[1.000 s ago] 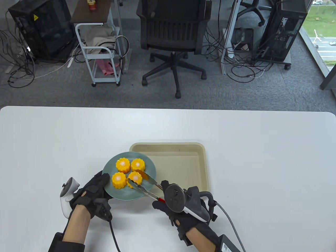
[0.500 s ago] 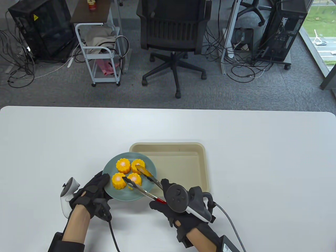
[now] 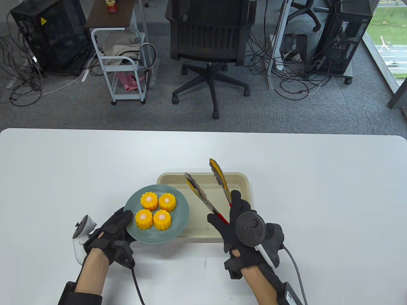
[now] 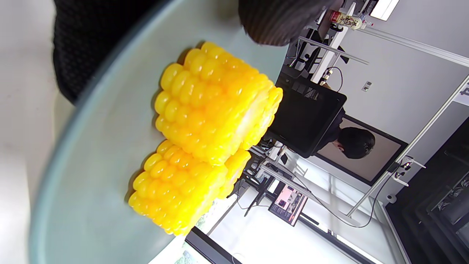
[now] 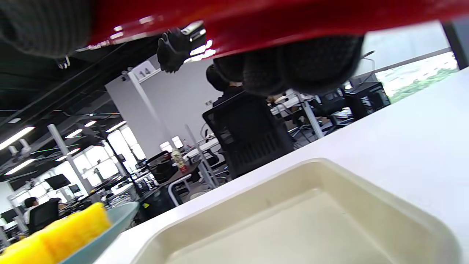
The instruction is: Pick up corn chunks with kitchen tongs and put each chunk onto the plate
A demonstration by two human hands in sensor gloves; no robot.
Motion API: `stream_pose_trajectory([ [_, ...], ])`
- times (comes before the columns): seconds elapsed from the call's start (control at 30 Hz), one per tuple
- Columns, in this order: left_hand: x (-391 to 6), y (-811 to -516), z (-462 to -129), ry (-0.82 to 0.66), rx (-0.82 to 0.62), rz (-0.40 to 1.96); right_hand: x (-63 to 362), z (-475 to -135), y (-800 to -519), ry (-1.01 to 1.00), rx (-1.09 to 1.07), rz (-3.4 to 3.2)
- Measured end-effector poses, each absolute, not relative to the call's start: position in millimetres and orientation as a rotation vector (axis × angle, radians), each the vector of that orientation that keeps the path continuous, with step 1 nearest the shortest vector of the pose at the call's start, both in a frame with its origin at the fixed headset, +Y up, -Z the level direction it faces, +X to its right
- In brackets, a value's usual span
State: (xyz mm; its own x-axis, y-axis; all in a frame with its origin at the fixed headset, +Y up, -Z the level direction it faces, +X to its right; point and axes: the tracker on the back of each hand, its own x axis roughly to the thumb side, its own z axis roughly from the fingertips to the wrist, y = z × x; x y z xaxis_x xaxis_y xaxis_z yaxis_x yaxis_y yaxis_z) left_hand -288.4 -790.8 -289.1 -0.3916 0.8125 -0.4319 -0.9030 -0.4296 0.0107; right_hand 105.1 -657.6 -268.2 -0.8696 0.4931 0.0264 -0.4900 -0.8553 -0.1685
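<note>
Several yellow corn chunks stand on end on the grey-green plate, close together. My left hand holds the plate's near-left rim, thumb on top. My right hand grips the red handles of the metal tongs. The tongs are spread open and empty, pointing away over the beige tray. In the right wrist view the red handle fills the top edge above the tray, with a corn chunk at the lower left.
The beige tray holds nothing and the plate overlaps its left edge. A black office chair, a white cart and computer towers stand on the floor beyond the table's far edge. A cable trails from my right wrist.
My right hand has lifted the tongs off the plate and swung them right, over the tray; they opened and left the last chunk on the plate. The left hand has stayed put.
</note>
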Motion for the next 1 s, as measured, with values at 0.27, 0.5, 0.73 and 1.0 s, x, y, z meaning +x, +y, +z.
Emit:
stream_pose_trajectory([
  [0.27,-288.8,-791.0,-288.8,0.293,-0.442,1.980,116.1,-294.7,-701.9,-0.087,-0.164,2.745],
  [0.5,-288.9,-791.2,-288.8,0.295,-0.446,1.984,111.4,-308.8,-726.9,0.007,-0.274,2.922],
  [0.73,-289.2,-791.3,-288.8,0.297,-0.447,1.976,99.9,-311.9,-744.3,0.139,-0.335,3.020],
  [1.0,-288.4,-791.3,-288.6,0.290,-0.456,1.991,91.7,-314.9,-754.7,0.171,-0.365,3.104],
])
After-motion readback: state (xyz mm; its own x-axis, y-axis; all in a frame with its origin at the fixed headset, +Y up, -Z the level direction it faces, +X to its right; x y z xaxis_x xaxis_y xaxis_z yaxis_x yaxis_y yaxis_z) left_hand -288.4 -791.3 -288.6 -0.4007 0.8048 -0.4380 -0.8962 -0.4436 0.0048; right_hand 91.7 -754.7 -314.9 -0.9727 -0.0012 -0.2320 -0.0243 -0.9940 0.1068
